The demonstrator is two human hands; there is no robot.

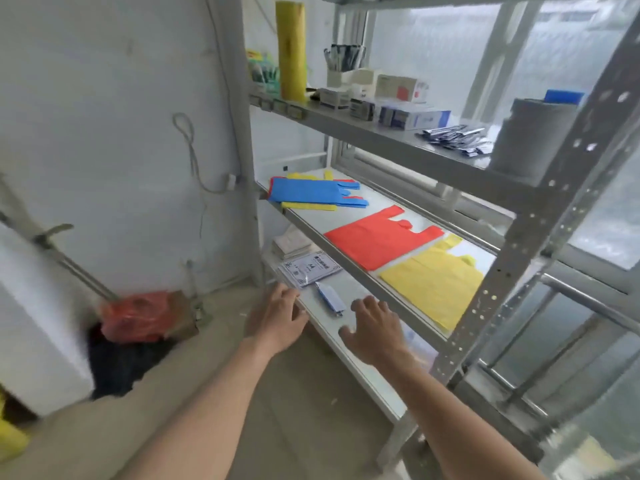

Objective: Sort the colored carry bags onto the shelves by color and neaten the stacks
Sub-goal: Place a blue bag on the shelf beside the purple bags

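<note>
On the middle shelf (304, 223) lie three lots of carry bags. At the far left is a mixed pile with blue bags (306, 192) on top and yellow and red edges showing beneath. A flat red bag (375, 242) lies in the middle. A yellow bag stack (434, 284) lies at the near right, partly behind the rack post. My left hand (277, 318) and my right hand (375, 329) hover with relaxed fingers over the front of the lower shelf, holding nothing.
The lower shelf (349, 337) carries plastic-wrapped packets (308, 268) and a small blue-white sachet (330, 297). The upper shelf holds boxes, a pen cup, a yellow roll (291, 50) and a grey roll. A perforated steel post (540, 216) stands at right. A red plastic bag (138, 315) sits on the floor at left.
</note>
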